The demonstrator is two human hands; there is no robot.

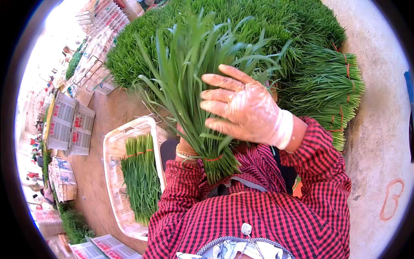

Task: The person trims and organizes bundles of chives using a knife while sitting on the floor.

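Note:
Upright before my chest stands a bunch of garlic chives (189, 86), its leaves fanning out at the top and a red band round its stems near the bottom. My left hand (185, 148), gloved, is mostly hidden behind the bunch and grips it from the left, just above the band. In a thin, pale glove, my right hand (248, 105) is raised at the right side of the leaves. Its fingers are stretched out and apart, with nothing held in them. Whether the fingertips touch the leaves, I cannot tell.
A white plastic crate (113, 190) at my left holds banded chive bunches (140, 181). A big heap of chives (293, 21) lies ahead, with banded bunches (340, 86) stacked at its right edge. More crates (71, 123) stand at the far left, and a pale wall (379, 142) runs along the right.

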